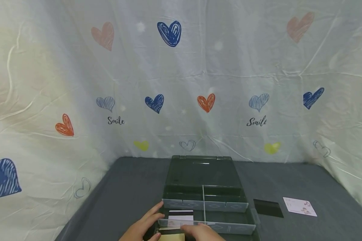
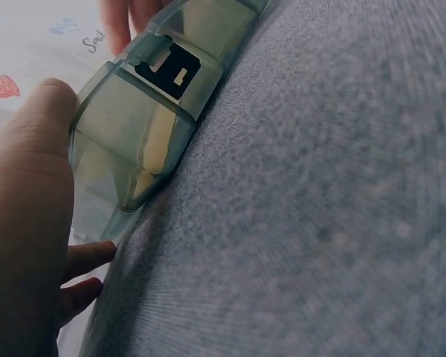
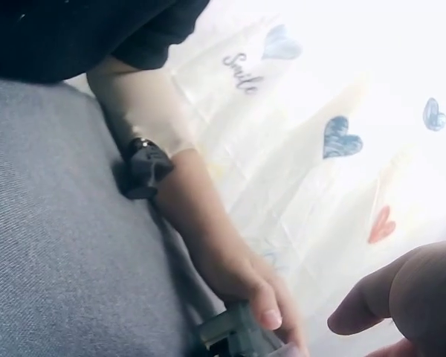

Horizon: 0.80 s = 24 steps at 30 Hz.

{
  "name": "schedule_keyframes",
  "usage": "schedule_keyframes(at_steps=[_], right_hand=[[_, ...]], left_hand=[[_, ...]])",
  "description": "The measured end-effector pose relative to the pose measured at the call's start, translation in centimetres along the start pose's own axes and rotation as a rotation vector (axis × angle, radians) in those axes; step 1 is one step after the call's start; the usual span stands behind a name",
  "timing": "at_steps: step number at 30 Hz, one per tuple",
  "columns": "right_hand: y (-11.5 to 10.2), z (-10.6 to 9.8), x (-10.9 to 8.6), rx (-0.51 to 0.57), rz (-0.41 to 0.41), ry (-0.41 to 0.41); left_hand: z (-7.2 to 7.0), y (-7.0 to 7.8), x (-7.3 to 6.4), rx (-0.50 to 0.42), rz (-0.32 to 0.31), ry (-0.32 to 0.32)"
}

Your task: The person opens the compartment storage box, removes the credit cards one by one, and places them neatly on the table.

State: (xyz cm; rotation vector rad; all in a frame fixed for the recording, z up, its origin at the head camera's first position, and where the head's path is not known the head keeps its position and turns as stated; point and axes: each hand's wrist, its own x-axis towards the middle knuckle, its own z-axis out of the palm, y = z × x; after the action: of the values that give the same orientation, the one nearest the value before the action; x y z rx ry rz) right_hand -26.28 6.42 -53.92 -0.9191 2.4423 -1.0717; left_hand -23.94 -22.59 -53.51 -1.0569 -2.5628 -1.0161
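A dark green translucent box (image 1: 196, 174) stands with its lid raised, its tray split by clear dividers (image 1: 226, 228). At the box's left side is my left hand (image 1: 144, 222), its thumb and fingers gripping the wall. Inside the front section is a pale yellow card (image 1: 172, 237) with a dark stripe; behind it, a white card (image 1: 181, 216) with a black stripe sits in the left compartment. My right hand (image 1: 203, 232) reaches over the front section, fingertip right at the yellow card's edge. The right wrist view shows its thumb (image 3: 364, 301) extended, holding nothing visible.
Right of the box, a black card (image 1: 268, 208) and a white card with a pink print (image 1: 300, 206) lie on the grey cloth (image 1: 132, 180). A white curtain (image 1: 181, 67) with printed hearts hangs behind and at both sides. A black band (image 3: 146, 169) circles the left wrist.
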Motion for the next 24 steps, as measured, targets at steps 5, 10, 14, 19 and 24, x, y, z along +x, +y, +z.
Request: schedule_keyframes(at_steps=[5, 10, 14, 19, 24], right_hand=[[2.4, 0.7, 0.9, -0.069, -0.324, 0.029], [-1.7, 0.0, -0.3, 0.110, -0.310, 0.091], [-4.8, -1.3, -1.4, 0.139, -0.315, 0.134], [-6.0, -2.1, -1.8, 0.240, -0.254, 0.109], [-5.9, -2.6, -1.7, 0.381, -0.206, 0.032]], left_hand=[[-0.1, -0.2, -0.1, -0.011, -0.023, -0.025], [0.1, -0.3, 0.1, -0.002, 0.012, -0.005], [0.2, -0.3, -0.1, 0.000, 0.020, 0.000], [0.1, -0.2, -0.2, -0.004, -0.009, -0.014], [0.1, -0.2, -0.1, -0.007, -0.017, -0.020]])
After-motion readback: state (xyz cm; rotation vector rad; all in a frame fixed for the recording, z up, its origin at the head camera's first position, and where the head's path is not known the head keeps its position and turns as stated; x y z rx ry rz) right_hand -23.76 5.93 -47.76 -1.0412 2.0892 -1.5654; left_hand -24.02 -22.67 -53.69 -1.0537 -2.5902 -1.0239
